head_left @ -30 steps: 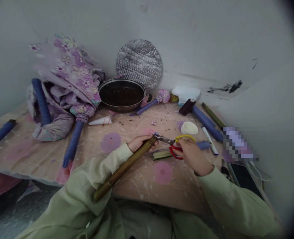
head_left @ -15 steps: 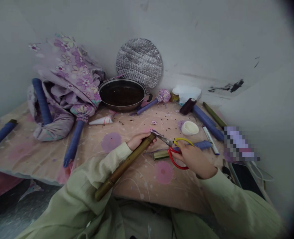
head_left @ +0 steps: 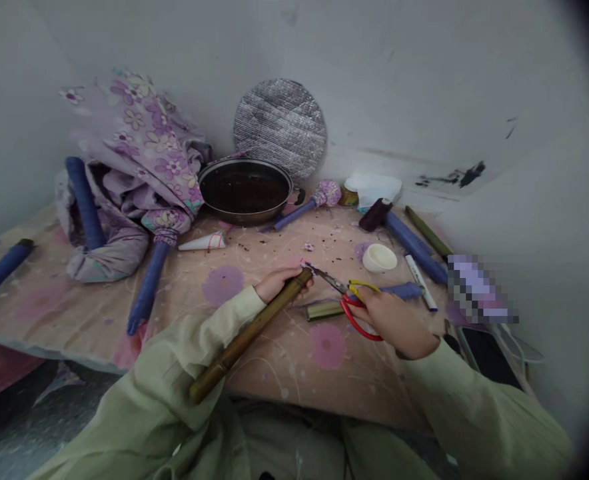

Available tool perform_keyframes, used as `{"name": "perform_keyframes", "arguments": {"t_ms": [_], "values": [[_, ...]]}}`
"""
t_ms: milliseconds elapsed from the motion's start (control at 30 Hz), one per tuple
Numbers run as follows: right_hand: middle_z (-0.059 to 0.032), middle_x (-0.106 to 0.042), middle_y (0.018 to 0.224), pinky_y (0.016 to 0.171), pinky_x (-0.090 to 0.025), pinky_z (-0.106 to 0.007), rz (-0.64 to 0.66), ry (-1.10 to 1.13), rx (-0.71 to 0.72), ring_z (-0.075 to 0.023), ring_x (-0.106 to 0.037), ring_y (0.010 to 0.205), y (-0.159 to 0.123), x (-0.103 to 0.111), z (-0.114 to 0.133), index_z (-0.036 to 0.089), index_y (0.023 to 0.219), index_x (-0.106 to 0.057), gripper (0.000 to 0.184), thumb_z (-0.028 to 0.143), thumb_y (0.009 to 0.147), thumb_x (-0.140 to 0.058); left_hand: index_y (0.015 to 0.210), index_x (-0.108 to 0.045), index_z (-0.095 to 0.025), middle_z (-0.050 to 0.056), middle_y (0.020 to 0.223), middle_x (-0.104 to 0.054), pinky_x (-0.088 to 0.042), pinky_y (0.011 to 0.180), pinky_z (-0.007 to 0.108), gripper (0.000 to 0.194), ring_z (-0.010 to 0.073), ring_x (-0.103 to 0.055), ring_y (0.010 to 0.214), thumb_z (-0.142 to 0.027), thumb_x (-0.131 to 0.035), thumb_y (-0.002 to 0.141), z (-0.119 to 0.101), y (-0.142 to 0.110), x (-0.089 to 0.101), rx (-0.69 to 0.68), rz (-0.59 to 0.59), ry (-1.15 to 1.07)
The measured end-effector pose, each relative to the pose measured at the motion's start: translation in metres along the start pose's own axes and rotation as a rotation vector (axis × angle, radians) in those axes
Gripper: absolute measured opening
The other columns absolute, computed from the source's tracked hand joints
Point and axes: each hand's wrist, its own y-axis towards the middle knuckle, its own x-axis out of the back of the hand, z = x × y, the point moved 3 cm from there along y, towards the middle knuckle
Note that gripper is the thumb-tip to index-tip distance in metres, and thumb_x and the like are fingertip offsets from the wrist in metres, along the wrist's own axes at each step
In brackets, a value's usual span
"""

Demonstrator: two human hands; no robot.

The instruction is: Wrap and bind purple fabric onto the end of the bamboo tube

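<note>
My left hand (head_left: 278, 283) is closed round the upper end of a bamboo stick (head_left: 247, 340), which slants down toward my lap along my left forearm. A small bit of pinkish material shows at the stick's top, too small to make out. In my right hand (head_left: 392, 320) is a pair of scissors (head_left: 337, 283) with one yellow and one red handle loop. Its blade tips point left and lie right beside the stick's top end. Below the scissors a short greenish bamboo piece (head_left: 323, 311) lies on the table, beside a blue-wrapped stick (head_left: 404, 291).
On the table's patterned cloth (head_left: 274, 373) stand a dark pan (head_left: 244, 190) and a white bowl (head_left: 380, 257). Thread spool (head_left: 376, 214), marker (head_left: 421, 283) and phone (head_left: 492, 357) lie rightward. Floral fabric (head_left: 139, 140) and a blue-wrapped stick (head_left: 149, 287) are at left. A silver disc (head_left: 280, 127) leans on the wall.
My right hand and the scissors have shifted slightly right, drawing the blade tips a little back from the stick's top. The left hand and bamboo stick stay in place.
</note>
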Motion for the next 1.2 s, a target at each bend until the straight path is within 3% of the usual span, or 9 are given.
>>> {"name": "perform_keyframes", "arguments": {"t_ms": [133,300,600,900,1200], "values": [[-0.0136,-0.071,0.081,0.059,-0.042,-0.032,-0.032,0.093,0.075,-0.0270,-0.068,0.071,0.003,-0.007,-0.003,0.011,0.107,-0.054,0.032,0.035,0.092,-0.039,0.080,-0.057,-0.009,0.004,0.073,-0.056,-0.034,0.050,0.021,0.024,0.0086,-0.050,0.058,-0.033,-0.057,0.076,0.000,0.000,0.001,-0.020,-0.021,0.004],[-0.0120,-0.072,0.083,0.060,-0.041,-0.031,-0.030,0.130,0.098,-0.0237,-0.068,0.070,0.010,-0.011,-0.004,0.014,0.100,-0.056,0.029,0.034,0.092,-0.037,0.079,-0.058,-0.009,0.003,0.072,-0.056,-0.035,0.050,0.020,0.024,0.0081,-0.049,0.057,-0.033,-0.059,0.074,-0.001,0.001,0.004,-0.034,-0.051,0.016],[-0.0138,-0.070,0.084,0.056,-0.041,-0.034,-0.138,0.002,0.052,-0.0290,-0.067,0.075,0.009,0.005,0.001,0.012,0.101,-0.052,0.041,0.047,0.088,-0.036,0.078,-0.059,-0.009,0.004,0.072,-0.058,-0.035,0.050,0.020,0.026,0.0085,-0.050,0.057,-0.034,-0.060,0.072,-0.001,0.001,0.007,-0.040,-0.078,0.059],[-0.0168,-0.068,0.087,0.058,-0.042,-0.034,-0.090,-0.074,0.007,-0.0287,-0.066,0.075,0.012,0.011,0.009,0.010,0.101,-0.054,0.046,0.048,0.091,-0.030,0.079,-0.061,-0.009,0.003,0.071,-0.060,-0.036,0.050,0.022,0.033,0.0086,-0.052,0.054,-0.040,-0.061,0.068,0.000,-0.001,0.004,-0.073,-0.105,0.127],[-0.0176,-0.068,0.093,0.054,-0.040,-0.034,-0.099,-0.113,0.033,-0.0306,-0.067,0.076,0.014,0.008,0.001,0.011,0.102,-0.055,0.047,0.051,0.090,-0.034,0.078,-0.061,-0.009,0.004,0.068,-0.061,-0.035,0.051,0.022,0.030,0.0091,-0.052,0.055,-0.039,-0.059,0.071,-0.001,-0.001,0.003,-0.086,-0.133,0.159]]}}
